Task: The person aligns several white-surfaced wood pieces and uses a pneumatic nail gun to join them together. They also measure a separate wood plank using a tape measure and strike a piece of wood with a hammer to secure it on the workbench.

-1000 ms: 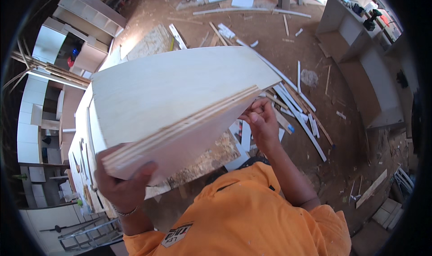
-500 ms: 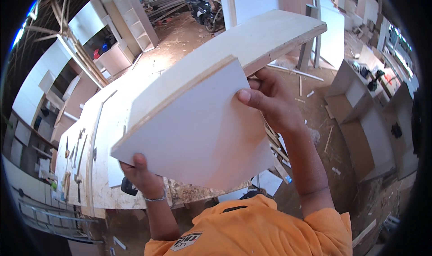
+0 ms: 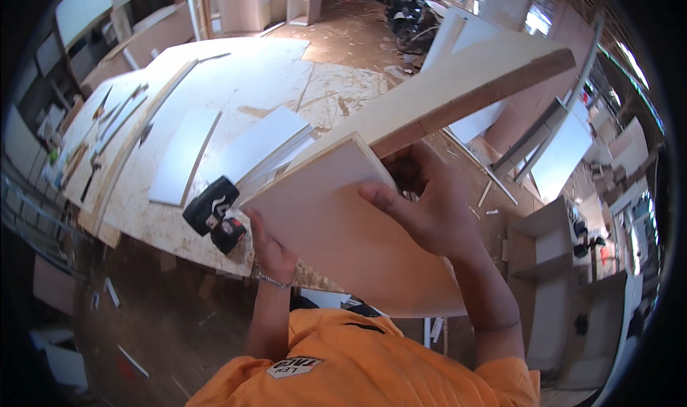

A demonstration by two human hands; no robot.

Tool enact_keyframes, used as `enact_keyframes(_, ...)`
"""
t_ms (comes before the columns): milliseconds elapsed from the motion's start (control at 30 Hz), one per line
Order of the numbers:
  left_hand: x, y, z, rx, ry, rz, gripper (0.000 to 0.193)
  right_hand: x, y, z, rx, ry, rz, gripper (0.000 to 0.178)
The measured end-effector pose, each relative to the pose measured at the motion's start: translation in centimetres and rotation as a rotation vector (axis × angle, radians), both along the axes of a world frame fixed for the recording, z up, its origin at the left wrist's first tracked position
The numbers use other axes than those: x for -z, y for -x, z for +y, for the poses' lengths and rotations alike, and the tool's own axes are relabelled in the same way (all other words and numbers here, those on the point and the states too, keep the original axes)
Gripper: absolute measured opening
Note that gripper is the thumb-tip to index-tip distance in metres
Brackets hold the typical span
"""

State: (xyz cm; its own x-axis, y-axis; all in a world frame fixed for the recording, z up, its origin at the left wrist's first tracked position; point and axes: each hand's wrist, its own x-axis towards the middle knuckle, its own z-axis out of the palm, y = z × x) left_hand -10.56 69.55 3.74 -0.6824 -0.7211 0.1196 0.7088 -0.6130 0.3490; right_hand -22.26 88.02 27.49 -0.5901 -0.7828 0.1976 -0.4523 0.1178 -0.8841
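Note:
Close in front of me is a white-faced wooden panel (image 3: 336, 228), tilted, with bare edges. A longer pale board (image 3: 458, 88) with a brown edge runs from behind it to the far right; whether the two are joined I cannot tell. My left hand (image 3: 275, 255) grips the panel's left edge, thumb upright. My right hand (image 3: 433, 203) clasps the upper right edge, thumb on the white face and fingers curled behind, by the long board. Just left of my left hand, a black cordless power tool (image 3: 213, 217) lies on the workbench (image 3: 154, 228).
White panel pieces (image 3: 187, 160) lie on the bench. Several hand tools (image 3: 118, 120) and a long wooden strip (image 3: 136, 149) are at its left. Open cabinet boxes (image 3: 547, 264) stand on the right, with wood scraps on the floor. A motorbike (image 3: 408, 17) is parked at the back.
The panel and long board have swung rightward in view, the panel sitting lower and turned. Both hands keep hold. More of the bench now shows, including the power tool and white pieces.

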Motion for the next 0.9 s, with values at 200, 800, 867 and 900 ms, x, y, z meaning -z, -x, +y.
enact_keyframes(200,6.2,-1.5,0.0,0.088,-0.189,0.049,0.082,3.9,-2.6,-2.3,-0.119,-0.434,0.186,0.072)
enact_keyframes(800,23.5,-8.4,6.3,-0.335,-0.424,-0.148,0.081,15.3,-4.4,4.0,-0.546,-0.771,0.347,0.063)
enact_keyframes(867,24.1,-8.1,6.2,-0.342,-0.388,-0.176,0.08,16.0,-4.2,3.6,-0.562,-0.766,0.373,0.064)
enact_keyframes(900,24.4,-7.8,6.1,-0.347,-0.403,-0.163,0.079,16.4,-3.9,3.5,-0.56,-0.768,0.383,0.064)
